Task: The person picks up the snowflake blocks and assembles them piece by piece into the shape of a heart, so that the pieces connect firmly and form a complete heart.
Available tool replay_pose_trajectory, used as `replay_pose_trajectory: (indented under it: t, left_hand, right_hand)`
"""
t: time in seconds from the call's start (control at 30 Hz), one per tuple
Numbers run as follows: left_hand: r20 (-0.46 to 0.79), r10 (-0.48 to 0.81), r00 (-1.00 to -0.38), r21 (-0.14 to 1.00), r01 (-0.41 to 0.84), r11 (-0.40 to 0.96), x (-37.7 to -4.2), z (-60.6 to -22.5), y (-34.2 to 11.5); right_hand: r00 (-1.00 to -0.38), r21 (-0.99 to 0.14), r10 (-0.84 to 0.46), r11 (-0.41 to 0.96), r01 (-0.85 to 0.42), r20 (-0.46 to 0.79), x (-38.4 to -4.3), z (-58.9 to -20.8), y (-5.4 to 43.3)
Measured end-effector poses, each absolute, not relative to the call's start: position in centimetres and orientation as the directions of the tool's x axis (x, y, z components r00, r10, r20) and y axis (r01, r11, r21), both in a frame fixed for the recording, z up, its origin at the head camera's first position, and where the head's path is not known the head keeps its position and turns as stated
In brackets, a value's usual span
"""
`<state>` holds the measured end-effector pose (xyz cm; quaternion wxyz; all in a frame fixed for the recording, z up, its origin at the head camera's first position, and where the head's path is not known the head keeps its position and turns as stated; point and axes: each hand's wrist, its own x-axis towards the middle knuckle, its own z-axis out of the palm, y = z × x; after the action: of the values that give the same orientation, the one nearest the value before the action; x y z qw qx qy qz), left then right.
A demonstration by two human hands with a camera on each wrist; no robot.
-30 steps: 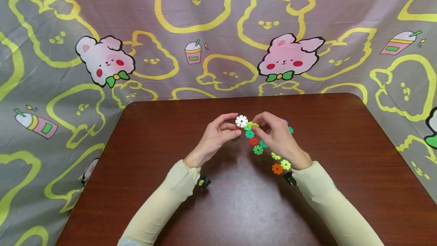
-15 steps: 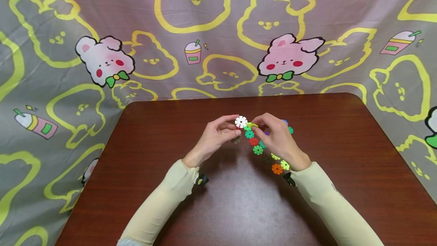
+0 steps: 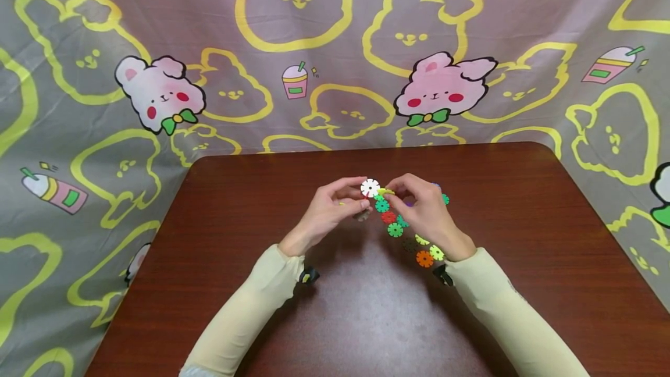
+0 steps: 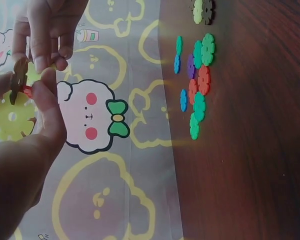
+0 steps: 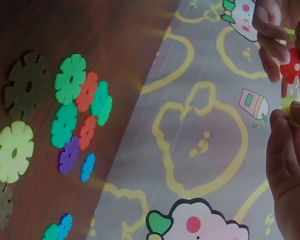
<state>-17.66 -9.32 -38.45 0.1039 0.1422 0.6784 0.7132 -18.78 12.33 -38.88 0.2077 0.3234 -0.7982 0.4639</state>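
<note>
Cream-coloured sleeves (image 3: 251, 301) covered both forearms at the near side, each with a small black wrist fitting (image 3: 309, 276) at its cuff. Beneath them stood a glossy reddish-brown table (image 3: 235, 220). Nearest among the loose notched discs was an orange disc (image 3: 425, 259), with a lime disc (image 3: 437, 253) just beside it and a dark disc (image 5: 27, 86) close by. Farther along, a green disc (image 3: 395, 230), a teal disc (image 3: 382, 205) and a purple disc (image 5: 68, 155) lay on the tabletop, this scatter being partly hidden by the right hand (image 3: 421, 205). That hand pinched a yellow disc (image 5: 293, 109) between thumb and fingers, raised above the table. Opposite it, the left hand (image 3: 332, 208), thumb and fingers narrowly spaced, held a small raised group: a white disc (image 3: 370, 188) facing the head camera, a red disc (image 5: 295, 67), and a brown disc (image 4: 19, 80) seen nearly edge-on. A larger yellow disc (image 4: 12, 115) showed beside the brown one; its attachment could not be determined. Whether the pinched disc was slotted into the group could not be told either. Beyond the right hand lay a blue disc (image 3: 435, 185). Behind the table hung a grey cloth (image 3: 209, 22) printed with yellow outlines and pink animal heads.
</note>
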Motion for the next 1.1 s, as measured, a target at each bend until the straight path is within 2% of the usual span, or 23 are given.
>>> replay_pose_trajectory:
  t: [0.43,0.77,1.1]
  left_hand:
    - [-0.008,0.325,-0.946,1.000,-0.001,0.023,-17.7,-38.2,-9.3]
    - [-0.036,0.308,-0.951,0.999,-0.043,-0.015,-17.9,-38.4,-9.1]
    - [-0.044,0.296,-0.954,0.998,-0.052,-0.020,-17.9,-38.4,-9.1]
  right_hand:
    - [-0.624,-0.495,-0.310,0.404,-0.769,0.717,-18.6,-39.4,12.0]
    - [-0.569,-0.429,-0.295,0.423,-0.798,0.767,-18.4,-39.9,11.7]
    - [-0.572,-0.432,-0.291,0.425,-0.796,0.767,-18.2,-39.8,11.4]
